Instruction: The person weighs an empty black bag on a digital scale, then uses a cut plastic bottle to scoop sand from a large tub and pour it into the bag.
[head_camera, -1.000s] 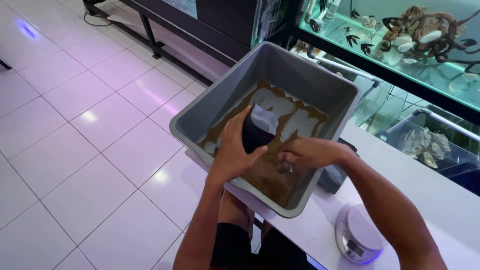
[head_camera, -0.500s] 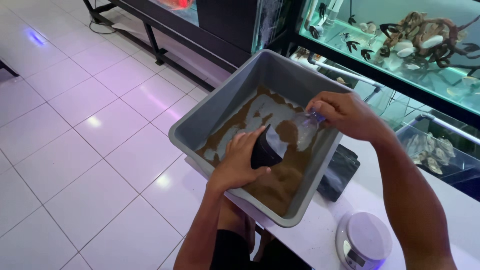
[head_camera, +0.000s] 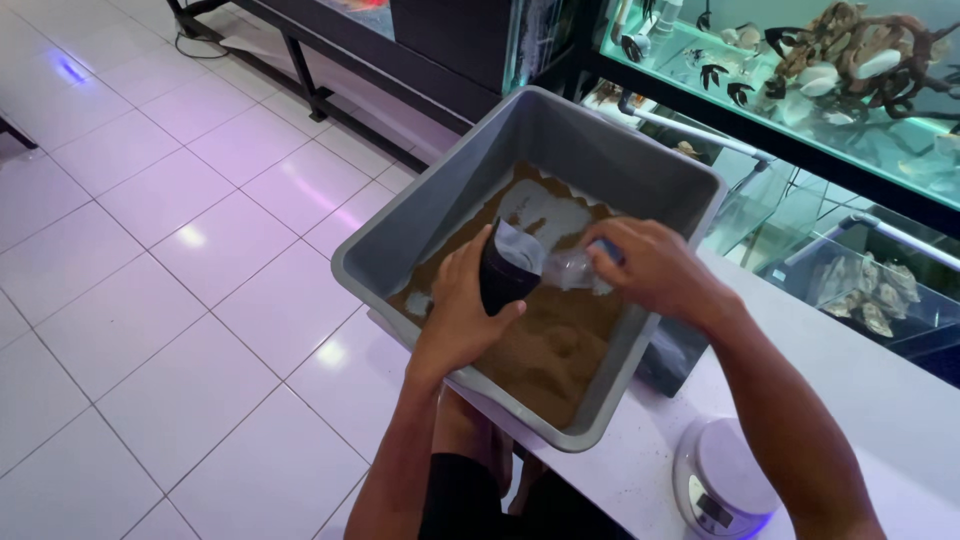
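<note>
The right hand (head_camera: 650, 268) has swung its clear scoop (head_camera: 572, 268) back down to the dark bag's (head_camera: 505, 275) mouth.

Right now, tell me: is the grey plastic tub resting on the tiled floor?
No, the grey plastic tub sits tilted on the white counter, overhanging its edge.

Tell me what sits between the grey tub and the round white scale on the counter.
In the head view, a dark boxy object stands on the white counter between the grey tub and the scale, mostly hidden behind the tub's wall and the right forearm.

grey tub (head_camera: 420, 215) walls hem both hands, open above
</note>
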